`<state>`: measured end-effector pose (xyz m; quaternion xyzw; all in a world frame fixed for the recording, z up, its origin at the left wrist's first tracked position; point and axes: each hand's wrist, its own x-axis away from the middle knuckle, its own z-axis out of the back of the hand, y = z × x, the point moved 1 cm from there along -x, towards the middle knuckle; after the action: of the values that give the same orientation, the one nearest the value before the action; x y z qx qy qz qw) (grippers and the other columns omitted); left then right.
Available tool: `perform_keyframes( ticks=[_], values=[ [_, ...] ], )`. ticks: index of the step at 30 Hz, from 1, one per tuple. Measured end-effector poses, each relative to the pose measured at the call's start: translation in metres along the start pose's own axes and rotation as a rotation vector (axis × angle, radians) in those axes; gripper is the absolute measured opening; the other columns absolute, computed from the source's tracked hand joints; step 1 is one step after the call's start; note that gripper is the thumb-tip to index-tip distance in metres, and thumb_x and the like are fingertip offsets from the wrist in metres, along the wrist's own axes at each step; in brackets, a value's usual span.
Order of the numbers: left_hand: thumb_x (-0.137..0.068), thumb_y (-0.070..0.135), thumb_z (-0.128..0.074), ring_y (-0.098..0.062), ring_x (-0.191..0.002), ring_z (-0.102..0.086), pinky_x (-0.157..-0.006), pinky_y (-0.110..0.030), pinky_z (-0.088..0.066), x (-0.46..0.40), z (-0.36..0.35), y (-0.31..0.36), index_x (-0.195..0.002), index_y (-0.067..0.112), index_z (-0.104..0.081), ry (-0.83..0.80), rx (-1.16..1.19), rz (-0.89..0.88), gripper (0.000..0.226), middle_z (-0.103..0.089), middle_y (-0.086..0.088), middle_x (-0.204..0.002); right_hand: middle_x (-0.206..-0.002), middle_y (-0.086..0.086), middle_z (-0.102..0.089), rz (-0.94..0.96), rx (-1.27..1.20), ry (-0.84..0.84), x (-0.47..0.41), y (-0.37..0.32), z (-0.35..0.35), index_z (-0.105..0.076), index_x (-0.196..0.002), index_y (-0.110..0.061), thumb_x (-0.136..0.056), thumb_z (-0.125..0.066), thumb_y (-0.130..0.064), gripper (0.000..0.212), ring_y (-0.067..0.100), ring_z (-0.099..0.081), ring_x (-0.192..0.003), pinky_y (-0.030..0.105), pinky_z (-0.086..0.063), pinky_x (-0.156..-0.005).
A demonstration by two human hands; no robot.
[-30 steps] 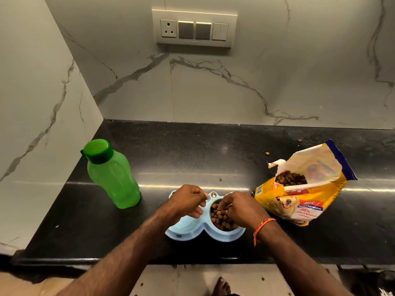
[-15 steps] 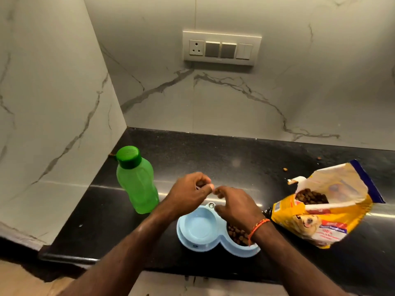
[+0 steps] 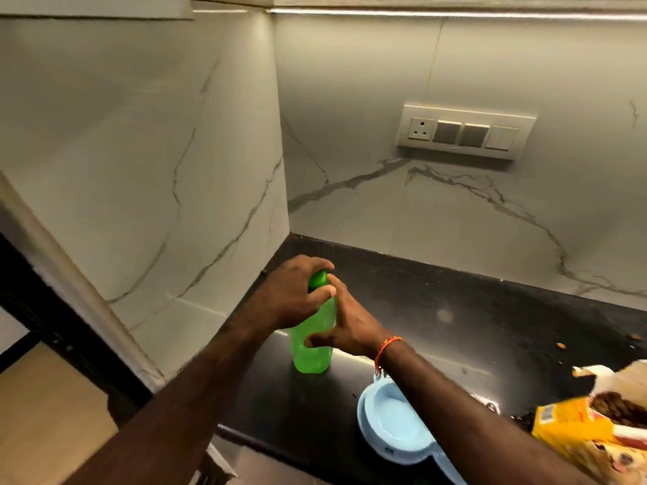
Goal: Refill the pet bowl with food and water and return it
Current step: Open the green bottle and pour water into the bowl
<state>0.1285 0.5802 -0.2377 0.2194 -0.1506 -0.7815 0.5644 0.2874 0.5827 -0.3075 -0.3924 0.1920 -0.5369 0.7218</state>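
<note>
A green water bottle [image 3: 312, 351] stands upright on the black counter [image 3: 455, 320] near the left wall. My left hand [image 3: 292, 295] curls over its green cap [image 3: 318, 279]. My right hand [image 3: 346, 329] presses against the bottle's right side, thumb across its body. The light blue double pet bowl [image 3: 392, 425] sits at the counter's front edge; its left compartment looks bare, and my right forearm hides the other one. An open yellow pet food bag [image 3: 581, 428] lies at the lower right with brown kibble showing in its mouth.
Marble walls close the counter on the left and at the back, with a switch plate [image 3: 465, 131] on the back wall. A few loose kibble pieces [image 3: 560, 344] lie on the counter at the right. The counter's front edge runs just below the bowl.
Both hands left the bowl and moved left and back to the green bottle. The view swung left and up, so the bowl and bag now sit at the lower right.
</note>
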Motion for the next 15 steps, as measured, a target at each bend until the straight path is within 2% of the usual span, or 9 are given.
perform_keyframes(
  ticks=[2, 6, 12, 15],
  values=[
    [-0.093, 0.035, -0.072, -0.012, -0.113, -0.057, -0.099, -0.025, -0.045, 0.003, 0.003, -0.006, -0.138, 0.027, -0.06, -0.015, 0.03, -0.006, 0.048, -0.062, 0.001, -0.133, -0.149, -0.004, -0.046, 0.028, -0.077, 0.008, -0.002, 0.0, -0.009, -0.01, -0.157, -0.039, -0.057, -0.092, -0.045, 0.129, 0.018, -0.051, -0.134, 0.046, -0.051, -0.107],
    [-0.09, 0.041, -0.075, -0.015, -0.111, -0.061, -0.097, -0.032, -0.052, 0.007, 0.011, -0.016, -0.137, 0.027, -0.061, 0.025, 0.035, -0.012, 0.051, -0.066, 0.002, -0.129, -0.127, -0.008, -0.057, 0.07, -0.105, 0.067, 0.0, -0.002, -0.018, -0.031, -0.139, -0.044, -0.065, -0.089, -0.036, 0.094, 0.014, -0.06, -0.115, 0.048, -0.058, -0.094],
    [-0.09, 0.045, -0.074, -0.009, -0.101, -0.059, -0.088, -0.024, -0.046, 0.021, 0.005, -0.012, -0.137, 0.025, -0.059, 0.11, 0.03, -0.011, 0.053, -0.067, 0.001, -0.126, -0.115, -0.008, -0.059, 0.071, -0.075, 0.126, 0.008, -0.006, -0.029, -0.036, -0.132, -0.043, -0.061, -0.086, -0.04, 0.086, 0.013, -0.062, -0.103, 0.045, -0.06, -0.085],
    [-0.09, 0.046, -0.074, -0.015, -0.105, -0.064, -0.091, -0.029, -0.05, 0.027, 0.002, -0.006, -0.138, 0.024, -0.058, 0.169, -0.005, 0.004, 0.055, -0.067, 0.0, -0.125, -0.108, -0.008, -0.059, 0.056, -0.076, 0.193, 0.014, -0.006, -0.037, -0.04, -0.123, -0.043, -0.06, -0.084, -0.039, 0.077, 0.013, -0.062, -0.095, 0.048, -0.059, -0.079]
  ],
)
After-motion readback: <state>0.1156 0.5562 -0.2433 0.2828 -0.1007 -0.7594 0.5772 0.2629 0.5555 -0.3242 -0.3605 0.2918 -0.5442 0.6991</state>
